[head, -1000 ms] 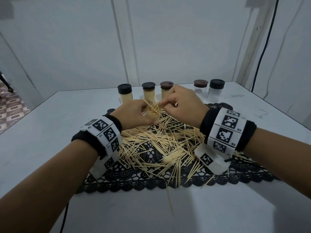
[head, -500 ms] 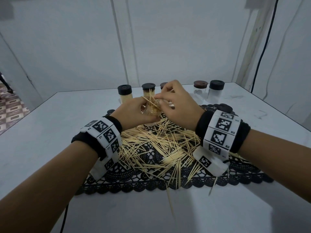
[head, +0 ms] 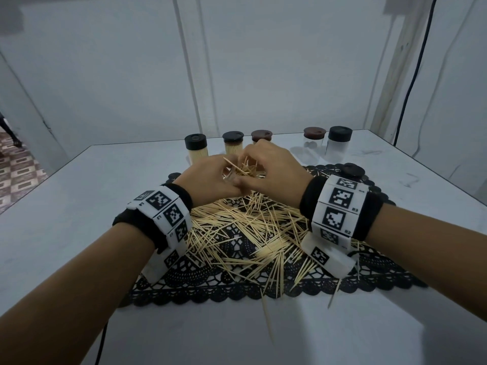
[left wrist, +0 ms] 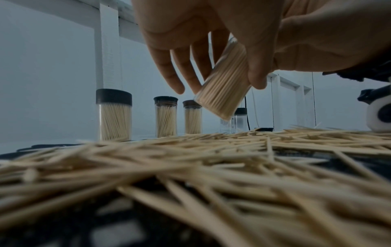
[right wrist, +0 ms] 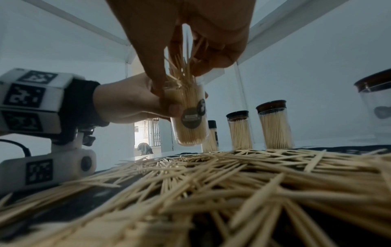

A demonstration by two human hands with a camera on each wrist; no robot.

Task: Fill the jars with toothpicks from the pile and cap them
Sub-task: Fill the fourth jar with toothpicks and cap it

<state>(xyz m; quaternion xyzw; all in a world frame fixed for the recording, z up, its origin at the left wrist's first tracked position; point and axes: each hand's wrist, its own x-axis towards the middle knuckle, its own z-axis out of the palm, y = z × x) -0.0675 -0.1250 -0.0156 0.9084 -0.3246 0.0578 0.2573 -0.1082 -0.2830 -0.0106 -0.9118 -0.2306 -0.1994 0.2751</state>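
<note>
**Fourth jar nearly full, still uncapped**

Small clear plastic jar (right wrist: 190, 120), light and smooth-walled, tilted above the far middle of the black lace mat (head: 263, 291); left hand (head: 208, 180) wrapped round its side, the sensible grip. Right hand (head: 274, 169) pinching thin, stiff, springy wooden toothpicks (right wrist: 184, 66) into the mouth. Three capped full jars (left wrist: 115, 115) along the table's far edge; two capped clear ones (head: 338, 140) apparently empty. Loose pile (head: 250, 233) on the mat.

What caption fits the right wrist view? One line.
Left hand holds a clear plastic jar while right hand feeds pale wooden toothpicks in.
</note>
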